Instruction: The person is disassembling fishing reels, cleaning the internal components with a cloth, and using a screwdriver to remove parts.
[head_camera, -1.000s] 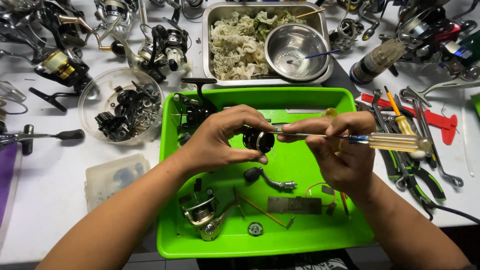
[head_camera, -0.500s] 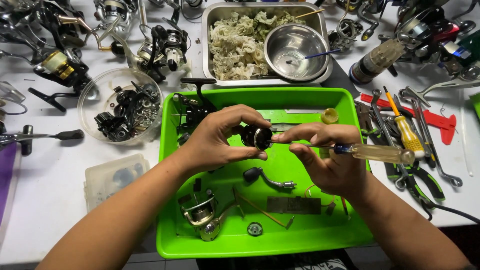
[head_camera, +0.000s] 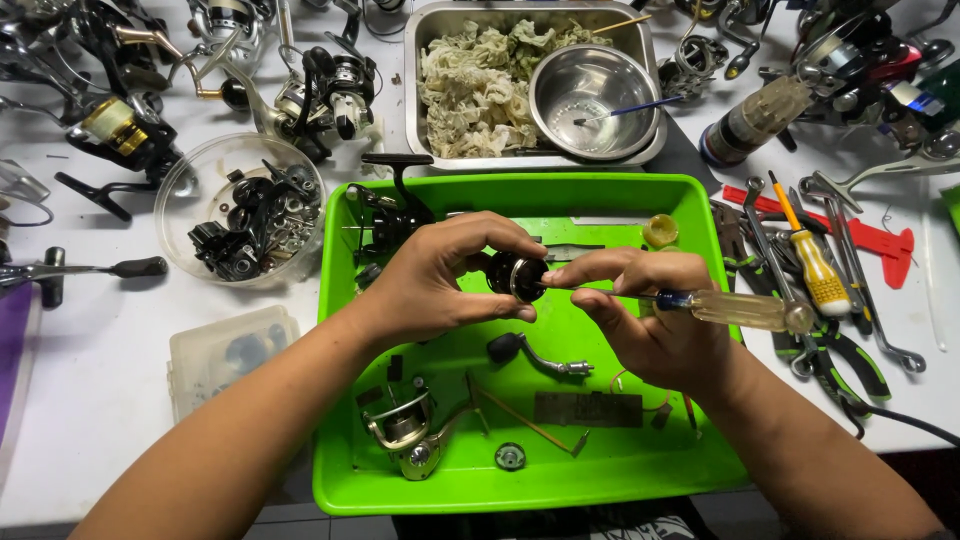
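My left hand (head_camera: 440, 283) grips a small black round reel part (head_camera: 517, 276) above the bright green tray (head_camera: 660, 470). My right hand (head_camera: 650, 320) holds a screwdriver with a clear yellowish handle (head_camera: 745, 310); its thin shaft points left, tip at the reel part. Below the hands, inside the tray, lie a black-knobbed crank handle (head_camera: 535, 355), a silver reel body (head_camera: 405, 435), a small round part (head_camera: 510, 456), a dark flat plate (head_camera: 587, 408) and thin rods. A black reel frame (head_camera: 390, 215) sits at the tray's back left.
A steel pan (head_camera: 425, 75) of pale rags holds a steel bowl (head_camera: 593, 100). A clear bowl of black parts (head_camera: 240, 215) and a plastic box (head_camera: 225, 355) stand left. Pliers, wrenches and a yellow screwdriver (head_camera: 815, 270) lie right. Several fishing reels line the back.
The screwdriver has shifted left and lower, so its tip now meets the reel part. My left hand has stayed put, holding the part.
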